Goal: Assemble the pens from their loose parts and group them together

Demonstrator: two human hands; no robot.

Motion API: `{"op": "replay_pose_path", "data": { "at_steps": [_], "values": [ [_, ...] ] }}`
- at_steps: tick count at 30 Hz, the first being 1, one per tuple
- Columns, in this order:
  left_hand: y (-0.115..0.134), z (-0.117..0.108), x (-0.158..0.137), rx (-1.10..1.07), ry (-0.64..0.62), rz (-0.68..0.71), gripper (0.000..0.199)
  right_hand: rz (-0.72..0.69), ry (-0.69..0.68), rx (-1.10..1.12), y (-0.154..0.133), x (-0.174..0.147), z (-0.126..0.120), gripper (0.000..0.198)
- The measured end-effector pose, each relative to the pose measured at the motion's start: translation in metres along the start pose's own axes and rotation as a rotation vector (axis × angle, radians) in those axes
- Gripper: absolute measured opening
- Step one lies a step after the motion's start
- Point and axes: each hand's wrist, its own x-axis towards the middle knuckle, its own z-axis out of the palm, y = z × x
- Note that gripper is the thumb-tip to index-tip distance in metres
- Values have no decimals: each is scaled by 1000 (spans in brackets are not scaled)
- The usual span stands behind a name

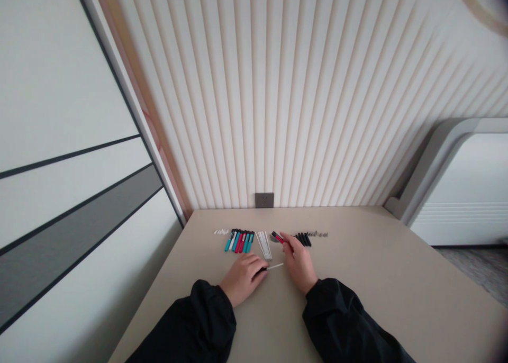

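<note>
My left hand [246,275] is closed over the table on a short black piece. A thin white stick [275,266] points out of that piece to the right; whether the two are joined I cannot tell. In my right hand [297,260], thumb and fingers pinch a red pen part with a black end [278,237], its black end pointing up and left. Between the hands lie several thin white sticks [263,244]. Beyond my left hand is a row of teal, red and white pens [239,241] with black ends. Small grey parts [273,239] lie partly behind the red pen part.
Several black caps or tubes [304,239] lie right of my right hand, with small grey pieces [319,234] beside them. Small white pieces [221,232] are at the far left of the table [357,299]. A ribbed wall with a socket [264,200] stands behind.
</note>
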Motion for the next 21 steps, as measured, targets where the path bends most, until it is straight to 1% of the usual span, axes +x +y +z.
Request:
{"op": "replay_pose_path", "data": {
  "at_steps": [4,8,14,17,19,21],
  "values": [
    [3,-2,1,77,-52,36,11,-11,-40,-2,-2,0,1,34],
    [5,-2,0,124,-84,57,11,-28,-43,-16,-4,1,0,33],
    [1,2,-1,73,-51,38,11,-52,-67,18,-9,1,-2,31],
    [4,2,-1,67,-46,26,13,-54,-72,25,-10,1,-3,31],
    [7,-1,-1,68,-24,38,15,-50,-67,21,-11,1,-3,30],
    [6,-8,-1,76,29,53,15,-53,-71,16,-11,1,-3,31]
  ]
}}
